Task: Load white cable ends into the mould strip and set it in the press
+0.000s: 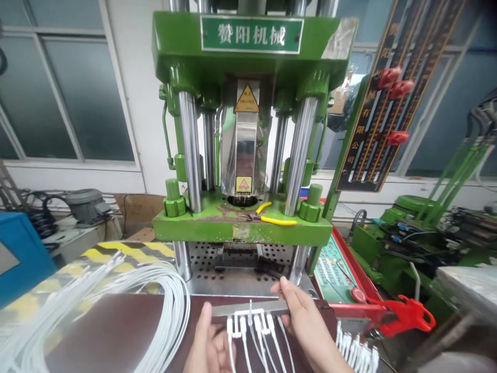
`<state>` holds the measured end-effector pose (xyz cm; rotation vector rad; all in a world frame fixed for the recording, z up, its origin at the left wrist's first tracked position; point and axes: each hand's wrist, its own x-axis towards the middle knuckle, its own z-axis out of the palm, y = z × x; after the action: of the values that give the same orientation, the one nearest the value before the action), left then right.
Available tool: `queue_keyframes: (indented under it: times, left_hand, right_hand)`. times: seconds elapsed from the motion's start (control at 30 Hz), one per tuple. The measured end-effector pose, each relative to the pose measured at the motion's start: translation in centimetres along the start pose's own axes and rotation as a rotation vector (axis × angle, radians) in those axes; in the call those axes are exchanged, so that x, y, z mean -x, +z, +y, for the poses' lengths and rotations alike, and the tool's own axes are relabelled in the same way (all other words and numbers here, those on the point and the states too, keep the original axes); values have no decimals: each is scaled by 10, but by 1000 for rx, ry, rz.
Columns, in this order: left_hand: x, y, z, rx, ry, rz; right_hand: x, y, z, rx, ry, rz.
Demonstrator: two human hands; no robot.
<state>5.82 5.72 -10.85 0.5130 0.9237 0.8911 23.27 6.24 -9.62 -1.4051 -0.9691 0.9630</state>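
Both of my hands hold a narrow grey metal bar (248, 309) level in front of the green press (248, 129). My left hand (209, 344) pinches its left end with the thumb up. At the right end, my right hand (306, 321) grips the bar, with its fingers laid along the top. Several white moulded plugs (250, 324) sit along the bar's lower edge, joined by a white runner. Their white cables (267, 347) trail down towards me. The perforated steel mould plate (240, 259) lies just beyond the bar, under the press platen.
A big bundle of white cables (116, 295) loops across the brown bench on my left. Yellow-handled pliers (272, 217) lie on the green platen. Red-handled clamp (404, 313), a control panel (334, 269) and more finished white plugs (357, 352) sit at right. Another green machine (427, 228) stands further right.
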Motion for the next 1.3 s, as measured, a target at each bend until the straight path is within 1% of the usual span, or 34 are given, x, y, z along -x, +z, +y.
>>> queue_keyframes:
  times: [0.1,0.17,0.2,0.27,0.33,0.4,0.47,0.53,0.67,0.83,0.9,1.07,1.13,1.23,1.3]
  left_hand:
    - [5,9,10,28,92,105]
    - [10,16,12,36,141,164]
    - [13,18,13,37,155,176]
    - [17,22,14,21,178,167]
    - [20,23,15,-3,205,151]
    - [19,24,16,-33,225,144]
    - [16,24,17,-76,238,126]
    - [13,24,16,-118,246,111]
    - [13,27,16,-173,266,100]
    - [18,31,16,-219,286,110]
    - [19,31,16,-233,293,111]
    - [16,29,13,-254,291,120]
    - [14,29,12,-314,302,99]
    - [11,31,7,-369,333,105]
    - [11,35,4,-377,387,140]
  right_hand:
    - [24,-5,-4,19,-32,-21]
    - [30,-10,-7,64,-74,-66]
    - [32,-14,-9,115,-106,-93]
    - [35,-23,-15,284,-242,-112]
    - [39,-33,-24,501,-447,-100]
    - [46,-38,-34,683,-633,-131]
    - [53,-39,-40,816,-737,-220]
    - [58,-36,-41,923,-797,-268]
    - [58,-27,-30,1065,-858,-234]
    - [53,-24,-19,1113,-945,-170]
    - [52,-25,-19,1106,-950,-175]
    - [55,-31,-30,1130,-836,-199]
    - [57,-31,-35,1145,-844,-207]
    - [60,-22,-37,1130,-895,-209]
    - [62,-13,-35,1109,-916,-162]
